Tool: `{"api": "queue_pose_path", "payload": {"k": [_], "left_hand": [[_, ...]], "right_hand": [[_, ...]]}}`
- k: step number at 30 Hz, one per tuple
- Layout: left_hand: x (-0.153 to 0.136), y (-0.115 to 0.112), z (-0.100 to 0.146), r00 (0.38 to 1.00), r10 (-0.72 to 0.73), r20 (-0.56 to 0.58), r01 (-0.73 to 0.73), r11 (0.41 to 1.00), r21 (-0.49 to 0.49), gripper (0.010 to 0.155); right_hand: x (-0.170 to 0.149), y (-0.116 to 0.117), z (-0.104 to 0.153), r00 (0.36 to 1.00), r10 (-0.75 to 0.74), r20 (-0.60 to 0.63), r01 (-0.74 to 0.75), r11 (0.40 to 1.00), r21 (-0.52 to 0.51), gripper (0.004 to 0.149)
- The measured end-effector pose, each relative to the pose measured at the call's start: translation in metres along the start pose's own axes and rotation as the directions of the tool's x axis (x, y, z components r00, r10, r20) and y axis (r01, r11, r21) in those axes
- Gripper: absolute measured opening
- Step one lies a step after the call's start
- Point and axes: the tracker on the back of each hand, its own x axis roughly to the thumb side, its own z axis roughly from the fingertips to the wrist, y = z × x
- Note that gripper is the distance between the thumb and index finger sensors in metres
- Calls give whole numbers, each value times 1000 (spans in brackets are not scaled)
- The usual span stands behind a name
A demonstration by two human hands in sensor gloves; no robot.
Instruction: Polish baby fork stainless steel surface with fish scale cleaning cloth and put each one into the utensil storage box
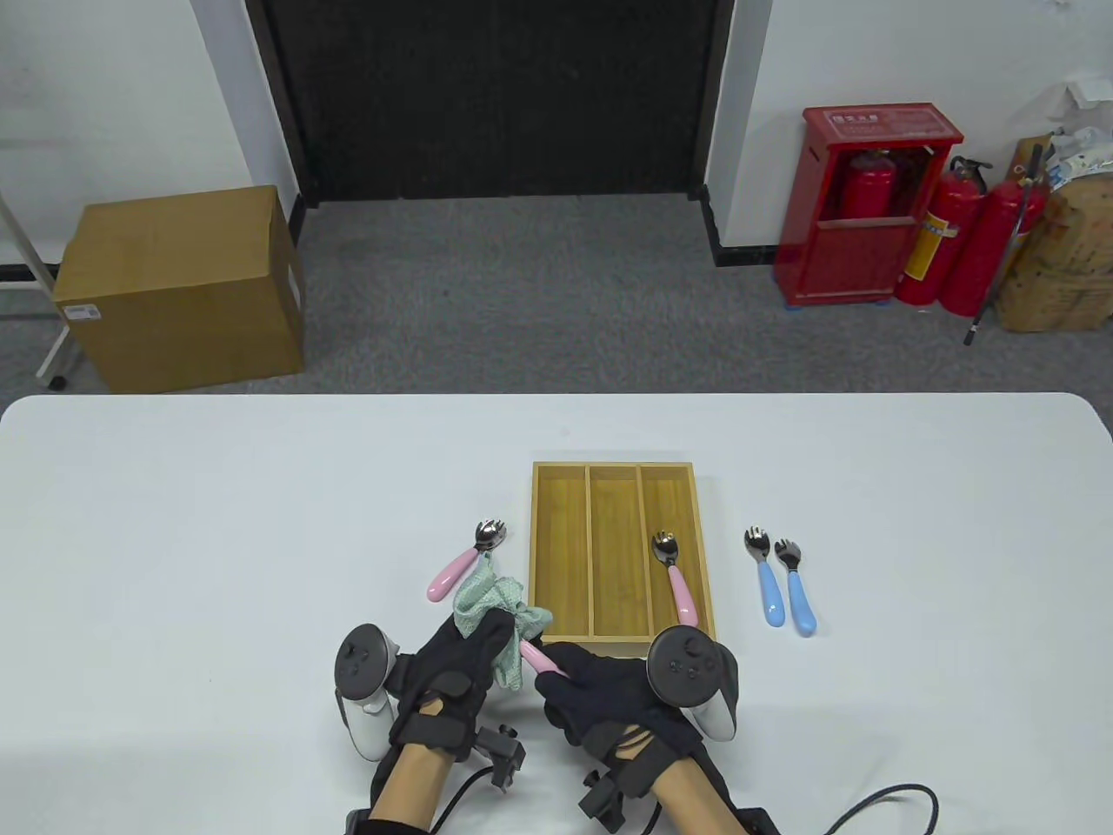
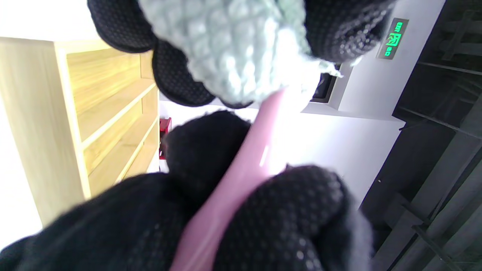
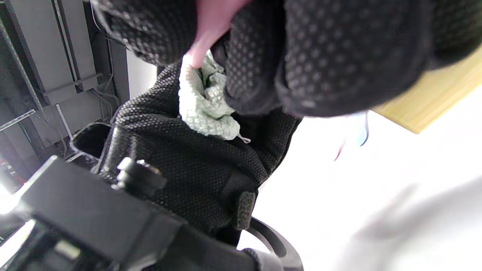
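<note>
My left hand (image 1: pixel 478 648) grips the pale green fish scale cloth (image 1: pixel 496 609), bunched over the head of a pink-handled baby fork (image 1: pixel 543 658). My right hand (image 1: pixel 578 674) holds that fork by its pink handle (image 2: pixel 233 180); its steel end is hidden inside the cloth (image 2: pixel 241 49). The wooden utensil storage box (image 1: pixel 556 557) stands just beyond both hands, with one pink fork (image 1: pixel 675 575) lying in its right compartment. Another pink fork (image 1: pixel 466 562) lies on the table left of the box. Two blue-handled forks (image 1: pixel 781 580) lie to its right.
The white table (image 1: pixel 217 522) spreads wide on both sides. Black trackers (image 1: pixel 361 678) sit on the backs of my hands. Beyond the table are a cardboard carton (image 1: pixel 183 287) and red fire extinguishers (image 1: pixel 935 239) on the floor.
</note>
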Motion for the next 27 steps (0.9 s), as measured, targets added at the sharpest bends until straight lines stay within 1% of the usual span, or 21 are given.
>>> {"api": "queue_pose_path", "payload": {"k": [7,11,13,16,19,23,27], "left_hand": [[5,5,1,996,-79,40,75,994,75,45],[8,13,1,987,-148,56,140,983,121,44],[8,15,0,985,-165,59,157,979,127,44],[7,14,-1,987,-132,89,124,988,90,45],[8,12,-2,984,-132,119,124,990,73,45],[3,9,-3,994,-42,104,39,999,24,47],[0,0,-4,995,38,92,-34,998,-49,50]], "right_hand": [[0,-1,-1,999,37,13,-37,999,0,49],[1,0,-1,997,72,25,-72,997,2,51],[1,1,-1,996,90,29,-90,996,-1,51],[0,1,-1,994,101,31,-101,995,2,50],[-1,-1,0,992,117,39,-116,993,-11,49],[-1,1,0,989,134,59,-133,991,-23,48],[0,1,-1,990,110,88,-109,994,-18,48]]}}
